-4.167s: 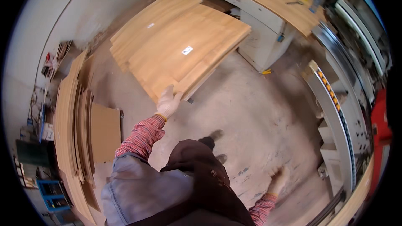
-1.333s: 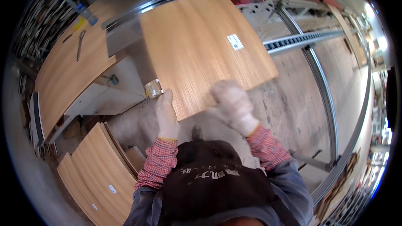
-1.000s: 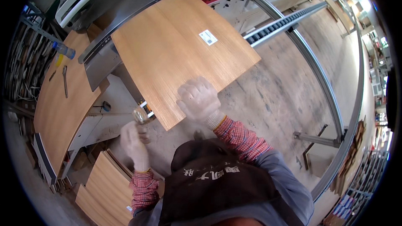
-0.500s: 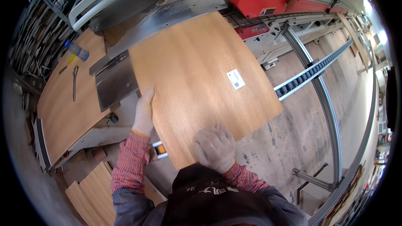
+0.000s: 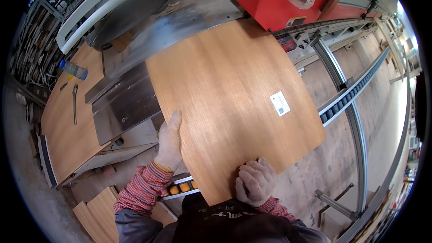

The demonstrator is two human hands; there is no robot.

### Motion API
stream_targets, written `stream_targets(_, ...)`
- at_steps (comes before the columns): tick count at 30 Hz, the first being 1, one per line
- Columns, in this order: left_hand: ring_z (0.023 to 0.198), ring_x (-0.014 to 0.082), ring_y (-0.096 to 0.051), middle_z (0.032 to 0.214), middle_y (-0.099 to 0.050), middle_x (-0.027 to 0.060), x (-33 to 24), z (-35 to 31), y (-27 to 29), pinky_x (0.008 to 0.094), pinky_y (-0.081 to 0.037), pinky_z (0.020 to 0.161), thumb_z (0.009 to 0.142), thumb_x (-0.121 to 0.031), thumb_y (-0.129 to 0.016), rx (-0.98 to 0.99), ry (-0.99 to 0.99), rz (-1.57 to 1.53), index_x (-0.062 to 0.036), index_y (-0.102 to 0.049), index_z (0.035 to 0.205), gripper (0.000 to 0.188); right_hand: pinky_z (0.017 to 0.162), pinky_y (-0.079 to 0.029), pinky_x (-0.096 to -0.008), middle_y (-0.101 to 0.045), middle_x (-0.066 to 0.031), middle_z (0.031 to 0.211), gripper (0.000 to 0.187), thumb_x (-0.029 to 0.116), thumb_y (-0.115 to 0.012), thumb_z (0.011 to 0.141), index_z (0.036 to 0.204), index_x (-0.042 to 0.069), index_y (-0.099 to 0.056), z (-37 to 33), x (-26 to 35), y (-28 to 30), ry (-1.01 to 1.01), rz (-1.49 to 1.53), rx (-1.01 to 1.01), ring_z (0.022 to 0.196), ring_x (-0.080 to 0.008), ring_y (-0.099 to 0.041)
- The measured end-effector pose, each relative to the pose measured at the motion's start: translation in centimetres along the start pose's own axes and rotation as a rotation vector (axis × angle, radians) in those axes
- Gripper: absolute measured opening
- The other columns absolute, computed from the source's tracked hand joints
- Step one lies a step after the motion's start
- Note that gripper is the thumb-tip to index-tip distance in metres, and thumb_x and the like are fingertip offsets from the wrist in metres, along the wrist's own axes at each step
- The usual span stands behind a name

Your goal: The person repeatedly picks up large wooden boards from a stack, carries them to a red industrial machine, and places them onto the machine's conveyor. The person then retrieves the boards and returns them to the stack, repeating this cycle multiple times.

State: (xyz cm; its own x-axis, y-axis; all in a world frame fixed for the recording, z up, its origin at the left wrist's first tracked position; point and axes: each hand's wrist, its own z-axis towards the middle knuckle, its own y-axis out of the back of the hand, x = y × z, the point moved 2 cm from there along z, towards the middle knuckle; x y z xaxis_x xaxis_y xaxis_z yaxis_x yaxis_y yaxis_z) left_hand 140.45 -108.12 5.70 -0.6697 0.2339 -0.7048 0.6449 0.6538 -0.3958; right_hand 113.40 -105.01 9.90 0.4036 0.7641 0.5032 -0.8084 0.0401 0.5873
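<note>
A broad wood-grain panel (image 5: 225, 90) with a small white label (image 5: 280, 103) lies flat in front of me, across the metal machine bed. My left hand (image 5: 170, 141), in a pale knit glove, grips its left edge, thumb on top; the fingers underneath are hidden. At the near edge my right hand (image 5: 256, 182), gloved too, is closed over the panel with its fingers curled on the top face. A dark metal plate (image 5: 126, 103) sits beside the panel's left edge.
On a wooden side surface (image 5: 67, 126) at left lie a wrench (image 5: 75, 103) and a plastic bottle (image 5: 74, 69). A red machine housing (image 5: 256, 0) stands at the far side, a white guard bar (image 5: 103, 9) at far left. Metal rails (image 5: 355, 94) extend right; cut boards (image 5: 96, 216) lie low left.
The panel and both hands now appear farther right and closer to me; the view has shifted too. More of the rail with orange parts shows beside my left wrist. Both hands stay on the panel.
</note>
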Motion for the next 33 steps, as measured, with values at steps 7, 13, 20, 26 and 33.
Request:
stream_targets(7,0.115,0.0287,-0.068,0.133,-0.063,0.0178,2.1,1.3,-5.7,0.0427,-0.059,0.095,0.105,-0.031,-0.06,0.03,-0.037,0.045,0.0035,-0.045,0.145,0.055,0.08,-0.055,-0.0474,-0.069,-0.0066,0.1,0.025,0.007,-0.073,0.078,0.101,0.008,-0.062,0.0,-4.7,3.4,-0.034,-0.062,-0.012,0.093,-0.0275,-0.068)
stream_targets(13,0.116,0.0279,-0.067,0.135,-0.063,0.0162,4.6,3.4,-11.9,0.0423,-0.058,0.096,0.106,-0.031,-0.059,0.094,-0.081,0.04,0.0028,-0.046,0.145,0.053,0.073,-0.051,-0.0471,-0.069,-0.009,0.094,0.021,0.005,-0.069,0.079,0.097,0.007,-0.059,0.9,-10.6,7.5,-0.028,-0.028,-0.081,0.086,-0.0299,-0.068)
stream_targets(20,0.112,0.0277,-0.068,0.133,-0.066,0.014,8.7,7.5,-19.0,0.0406,-0.058,0.096,0.105,-0.03,-0.061,0.152,-0.184,0.037,0.0024,-0.052,0.142,0.05,0.063,-0.039,-0.0432,-0.063,-0.0128,0.08,0.01,0.001,-0.061,0.073,0.082,0.004,-0.058,3.8,-16.4,12.1,-0.008,-0.13,-0.192,0.067,-0.0313,-0.057)
stream_targets(26,0.104,0.0237,-0.067,0.123,-0.068,0.0139,11.2,9.4,-26.1,0.0372,-0.054,0.089,0.101,-0.033,-0.063,0.115,-0.223,0.06,0.0077,-0.059,0.13,0.05,0.067,-0.042,-0.0449,-0.065,-0.0125,0.085,0.013,-0.002,-0.059,0.079,0.089,0.005,-0.062,2.8,-21.1,14.6,-0.086,-0.272,-0.385,0.068,-0.0333,-0.058)
stream_targets(33,0.107,0.024,-0.063,0.124,-0.069,0.0099,13.5,9.9,-34.7,0.0365,-0.048,0.097,0.101,-0.042,-0.065,0.052,-0.379,0.34,0.0077,-0.062,0.128,0.056,0.064,-0.046,-0.038,-0.068,-0.0094,0.079,0.009,0.011,-0.062,0.08,0.086,0.005,-0.063,3.7,-20.1,14.7,-0.079,-0.121,-0.212,0.068,-0.0281,-0.065)
